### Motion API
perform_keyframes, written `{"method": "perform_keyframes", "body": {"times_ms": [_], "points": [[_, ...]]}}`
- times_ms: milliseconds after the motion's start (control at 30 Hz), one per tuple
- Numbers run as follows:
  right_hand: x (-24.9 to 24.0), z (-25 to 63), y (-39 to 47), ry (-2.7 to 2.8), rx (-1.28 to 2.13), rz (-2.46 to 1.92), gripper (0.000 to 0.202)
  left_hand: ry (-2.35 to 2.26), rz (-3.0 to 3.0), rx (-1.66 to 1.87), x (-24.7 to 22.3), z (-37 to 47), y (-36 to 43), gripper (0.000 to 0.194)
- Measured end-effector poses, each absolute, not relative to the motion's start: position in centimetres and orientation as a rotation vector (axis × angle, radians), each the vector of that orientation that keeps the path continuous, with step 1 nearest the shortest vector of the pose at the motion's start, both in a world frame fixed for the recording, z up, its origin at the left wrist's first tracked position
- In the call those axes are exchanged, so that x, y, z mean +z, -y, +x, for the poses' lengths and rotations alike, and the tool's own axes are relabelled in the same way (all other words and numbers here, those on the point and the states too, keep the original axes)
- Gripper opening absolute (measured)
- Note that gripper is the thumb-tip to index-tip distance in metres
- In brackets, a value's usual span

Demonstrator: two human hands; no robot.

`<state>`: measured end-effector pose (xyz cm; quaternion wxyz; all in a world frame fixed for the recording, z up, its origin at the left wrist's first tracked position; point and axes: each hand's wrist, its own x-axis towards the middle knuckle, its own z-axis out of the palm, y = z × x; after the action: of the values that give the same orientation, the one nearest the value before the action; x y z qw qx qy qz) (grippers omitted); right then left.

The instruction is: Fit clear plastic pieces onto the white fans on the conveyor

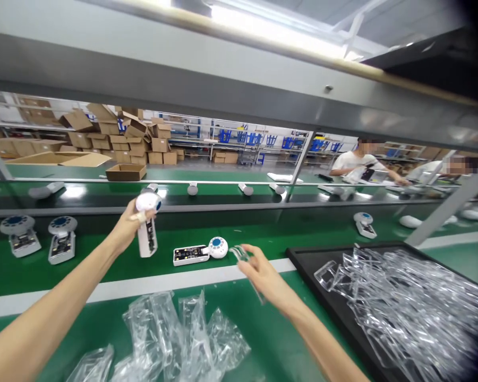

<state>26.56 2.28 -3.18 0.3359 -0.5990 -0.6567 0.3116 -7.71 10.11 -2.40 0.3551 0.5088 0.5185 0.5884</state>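
My left hand is closed round the neck of a white handheld device, raised over the green belt. This device has a round head with a blue spot, and a bare circuit board shows in its handle. My right hand pinches a thin clear plastic part, partly hidden by the fingers. Just left of those fingers, another white device lies on the belt with its board facing up. Two more such devices, a left one and a nearer one, lie beyond my left forearm.
A black tray on the right bears a heap of clear plastic parts. Clear plastic bags lie in front of me. Another device sits farther right on the belt. Metal posts rise beyond it; co-workers sit across.
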Motion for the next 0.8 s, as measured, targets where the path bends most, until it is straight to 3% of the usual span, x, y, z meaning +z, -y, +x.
{"method": "perform_keyframes", "body": {"times_ms": [100, 233, 433, 633, 800], "points": [[-1.4, 20.5, -2.8, 1.740, 0.904, -1.275, 0.049, -0.954, 0.984, 1.587, 0.5, -4.7, -7.6, 0.069], [-0.1, 14.7, -2.7, 1.800, 0.672, -1.221, 0.050, -0.743, 0.788, 1.592, 1.7, -0.1, -4.9, 0.052], [0.0, 12.6, -1.5, 1.863, 0.429, -1.396, 0.056, -0.625, 0.722, 1.639, 2.3, 1.7, -3.5, 0.050], [-1.1, 14.8, -1.3, 1.979, 0.697, -1.254, 0.061, -0.663, 0.796, 1.672, 2.6, 1.6, -3.7, 0.051], [-1.8, 16.8, -1.6, 1.941, 0.499, -1.235, 0.054, -1.066, 0.924, 1.205, 0.5, 2.2, -3.4, 0.052]]}}
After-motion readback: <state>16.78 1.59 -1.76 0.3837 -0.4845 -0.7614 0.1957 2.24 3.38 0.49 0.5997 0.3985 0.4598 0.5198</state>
